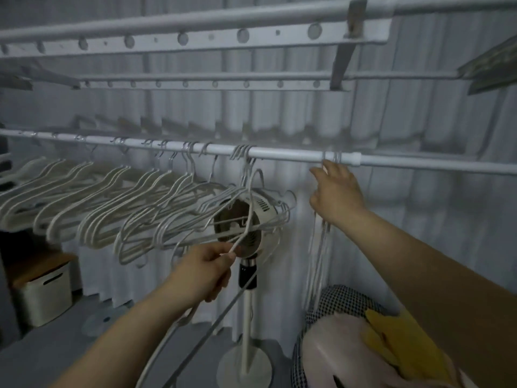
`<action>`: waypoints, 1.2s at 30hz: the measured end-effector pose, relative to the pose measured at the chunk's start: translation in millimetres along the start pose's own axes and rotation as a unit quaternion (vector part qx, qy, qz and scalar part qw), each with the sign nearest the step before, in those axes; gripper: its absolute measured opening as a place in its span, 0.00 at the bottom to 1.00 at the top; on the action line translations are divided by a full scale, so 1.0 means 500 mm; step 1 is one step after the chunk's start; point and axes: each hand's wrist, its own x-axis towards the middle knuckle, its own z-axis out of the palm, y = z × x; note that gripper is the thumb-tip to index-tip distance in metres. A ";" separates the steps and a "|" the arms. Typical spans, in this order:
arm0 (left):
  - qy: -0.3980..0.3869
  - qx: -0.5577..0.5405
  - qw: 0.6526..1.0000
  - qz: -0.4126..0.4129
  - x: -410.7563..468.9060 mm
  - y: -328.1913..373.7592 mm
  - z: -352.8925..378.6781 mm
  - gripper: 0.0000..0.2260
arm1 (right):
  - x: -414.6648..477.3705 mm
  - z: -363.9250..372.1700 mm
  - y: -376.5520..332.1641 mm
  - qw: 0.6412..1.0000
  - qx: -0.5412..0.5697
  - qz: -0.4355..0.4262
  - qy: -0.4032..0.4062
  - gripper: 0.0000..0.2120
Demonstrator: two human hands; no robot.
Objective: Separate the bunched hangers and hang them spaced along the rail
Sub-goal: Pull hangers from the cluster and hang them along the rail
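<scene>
My left hand [205, 271] pinches 1 thin white hanger [246, 219]; my right hand [334, 191] grips a bunch (hooks crowded) on the rail [279, 154].

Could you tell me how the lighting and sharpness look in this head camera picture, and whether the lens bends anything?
Head view: dim, flat, bluish light with no glare or hard shadows; soft throughout, the upper racks smeared; wide-angle bowing curves the rail; the left hand and right hand read clearly, though the thin hangers below the right hand blur together.
</scene>
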 end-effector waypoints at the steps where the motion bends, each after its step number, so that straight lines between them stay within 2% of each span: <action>1: 0.003 0.000 1.000 0.009 0.026 0.010 0.011 0.11 | 0.021 0.005 0.016 1.000 -0.023 -0.009 0.001 0.29; 6: 0.012 0.006 0.999 0.048 0.137 0.041 0.063 0.10 | 0.109 0.025 0.064 0.994 -0.096 -0.052 0.006 0.32; 10: 0.012 -0.027 0.998 0.056 0.201 0.060 0.096 0.09 | 0.146 0.036 0.070 0.994 -0.084 -0.071 -0.006 0.31; 16: 0.000 -0.059 0.996 0.063 0.273 0.066 0.123 0.11 | 0.151 0.052 0.078 0.993 -0.057 -0.098 0.030 0.30; 20: -0.033 -0.067 0.996 0.057 0.310 0.065 0.136 0.11 | 0.150 0.062 0.082 0.994 -0.020 -0.086 0.063 0.26; 24: -0.053 -0.064 0.995 0.050 0.331 0.056 0.138 0.10 | 0.156 0.083 0.076 0.987 0.008 -0.074 0.143 0.21; 27: -0.079 -0.034 0.995 0.047 0.335 0.045 0.136 0.07 | 0.155 0.081 0.070 0.988 0.011 -0.043 0.149 0.21; 29: -0.082 0.007 0.995 0.054 0.333 0.040 0.129 0.08 | 0.156 0.075 0.069 0.986 0.005 -0.032 0.163 0.22; 32: -0.029 0.043 0.993 0.109 0.324 0.036 0.094 0.08 | 0.159 0.067 0.043 0.986 -0.016 -0.044 0.158 0.22; 34: 0.040 0.055 0.985 0.159 0.315 0.033 0.058 0.06 | 0.166 0.060 0.014 0.983 -0.013 -0.073 0.170 0.22; 36: 0.123 0.115 0.965 0.201 0.311 0.026 0.015 0.06 | 0.175 0.051 -0.021 0.986 -0.001 -0.088 0.145 0.21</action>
